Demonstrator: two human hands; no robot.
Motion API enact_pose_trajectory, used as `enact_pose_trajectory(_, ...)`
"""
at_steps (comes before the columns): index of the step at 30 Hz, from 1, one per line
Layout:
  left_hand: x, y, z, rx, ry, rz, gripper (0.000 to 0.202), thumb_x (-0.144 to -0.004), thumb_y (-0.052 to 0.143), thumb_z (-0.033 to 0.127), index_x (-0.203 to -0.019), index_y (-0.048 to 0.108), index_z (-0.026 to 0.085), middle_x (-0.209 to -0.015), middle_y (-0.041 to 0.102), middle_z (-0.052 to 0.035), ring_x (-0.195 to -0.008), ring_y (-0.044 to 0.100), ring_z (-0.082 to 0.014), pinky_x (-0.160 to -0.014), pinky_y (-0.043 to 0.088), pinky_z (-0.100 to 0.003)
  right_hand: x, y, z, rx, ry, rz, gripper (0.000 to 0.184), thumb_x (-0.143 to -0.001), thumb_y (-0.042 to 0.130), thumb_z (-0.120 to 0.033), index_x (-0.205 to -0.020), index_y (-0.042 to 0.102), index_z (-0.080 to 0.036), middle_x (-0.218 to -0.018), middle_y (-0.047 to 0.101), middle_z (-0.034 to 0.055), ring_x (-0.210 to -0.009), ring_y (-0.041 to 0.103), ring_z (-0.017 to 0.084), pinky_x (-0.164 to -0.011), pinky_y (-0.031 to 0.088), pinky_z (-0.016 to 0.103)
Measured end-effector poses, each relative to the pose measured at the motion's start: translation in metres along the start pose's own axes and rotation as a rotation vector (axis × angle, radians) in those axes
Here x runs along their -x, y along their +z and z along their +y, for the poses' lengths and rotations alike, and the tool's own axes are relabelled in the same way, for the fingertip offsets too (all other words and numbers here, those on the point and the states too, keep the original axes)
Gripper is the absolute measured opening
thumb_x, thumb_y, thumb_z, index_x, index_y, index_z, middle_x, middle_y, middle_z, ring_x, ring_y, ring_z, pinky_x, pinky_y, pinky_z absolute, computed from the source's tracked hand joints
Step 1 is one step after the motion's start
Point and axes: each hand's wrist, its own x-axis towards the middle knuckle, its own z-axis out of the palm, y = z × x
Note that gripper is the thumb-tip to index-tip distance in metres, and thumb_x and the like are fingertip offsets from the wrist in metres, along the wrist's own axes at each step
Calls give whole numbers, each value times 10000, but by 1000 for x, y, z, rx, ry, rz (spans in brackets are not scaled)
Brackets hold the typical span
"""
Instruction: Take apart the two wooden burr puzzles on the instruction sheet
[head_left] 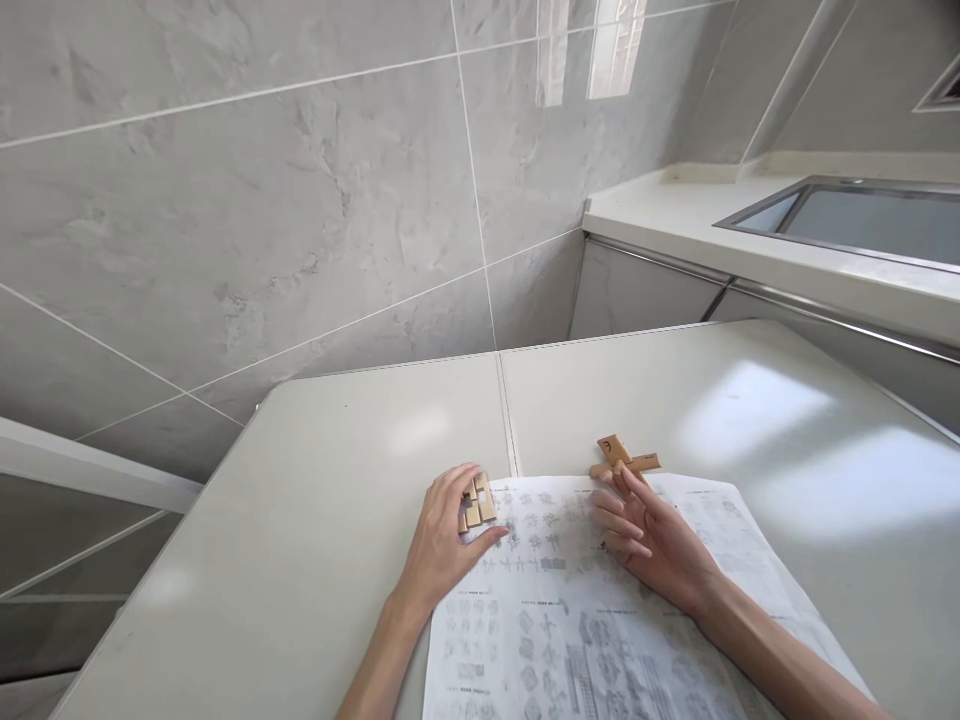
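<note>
left hand [442,520] back up, fingers curved toward far right, thumb stretched right, gripping. right hand [652,535] palm showing, facing left, thumb and fingertip pinching on far side, other fingers loosely bent leftward. bare forearms [780,640] slant in from near edge, well apart.

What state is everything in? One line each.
Left hand: curled around the block cluster, thumb spread
Block cluster: several wooden pieces grouped together, with gaps
Right hand: part-curled, holding the crossed wooden pieces
Crossed wooden pieces: set across each other, dark marks showing
Printed sheet: spread open, print up
Cabinet front: shut
</note>
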Motion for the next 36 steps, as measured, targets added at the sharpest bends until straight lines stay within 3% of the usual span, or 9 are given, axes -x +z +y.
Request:
enact_pose_trajectory(7, -1, -4, 1, 46, 161, 117, 548, -965, 739, 395, -1458, 513, 319, -1442, 616, -105, -1364, 570, -297, -1109, 527, -492, 4, -1, 3, 311, 37, -92, 309, -1045, 631, -462, -928, 664, -179, -750, 522, -7, -519, 381, 72, -427, 325, 187)
enact_pose_trajectory(11, 1, -5, 21, 155, 189, 188, 384, -991, 704, 340, -1357, 595, 299, -1355, 654, -102, -1293, 610, -278, -1088, 529, -487, 10, 3, 7, 553, 49, -166, 421, -1049, 586, -543, -881, 655, -163, -748, 565, 15, -544, 433, 89, -491, 329, 223)
enact_pose_trajectory(14, 3, 3, 47, 374, 60, 77, 420, -970, 719, 442, -1346, 611, 288, -1381, 641, -119, -1314, 602, -299, -1086, 531, -479, 16, 7, 11, 697, 66, -196, 446, -1049, 574, -568, -888, 653, -160, -746, 575, 21, -598, 468, 112, -556, 366, 247)
enact_pose_trajectory(18, 2, 26, 78, 767, -137, -122, 740, -880, 758, 625, -1485, 491, 292, -1536, 545, -144, -1408, 549, -320, -1222, 414, -514, 23, 13, 14, 983, 42, -246, 501, -1053, 526, -616, -865, 652, -169, -756, 592, 30, -662, 519, 154, -629, 416, 287)
enact_pose_trajectory(22, -3, 46, 90, 1010, -272, -293, 1037, -756, 836, 688, -1597, 364, 306, -1626, 457, -174, -1515, 438, -372, -1259, 356, -546, 28, 15, 18, 1309, -114, -248, 562, -1057, 436, -670, -808, 610, -197, -797, 632, 54, -720, 560, 201, -669, 461, 322)
enact_pose_trajectory(25, -6, 54, 90, 1105, -267, -361, 1045, -694, 879, 690, -1557, 451, 287, -1586, 507, -184, -1480, 474, -409, -1201, 432, -554, 29, 17, 19, 1459, -260, -270, 527, -1083, 380, -625, -866, 618, -208, -904, 682, 86, -824, 604, 243, -736, 511, 357)
enact_pose_trajectory(28, -8, 57, 87, 1129, -237, -348, 988, -684, 914, 638, -1510, 518, 266, -1530, 568, -171, -1437, 521, -411, -1176, 463, -547, 28, 18, 19, 1520, -353, -294, 468, -1101, 375, -555, -939, 647, -210, -983, 706, 98, -889, 631, 258, -805, 540, 387)
enact_pose_trajectory(36, -8, 62, 73, 1014, -84, -292, 960, -651, 938, 570, -1461, 555, 224, -1303, 703, -156, -1225, 674, -385, -1085, 539, -526, 29, 28, 23, 1510, -390, -343, 426, -1109, 376, -454, -944, 685, -211, -1011, 738, 103, -923, 672, 265, -859, 565, 400)
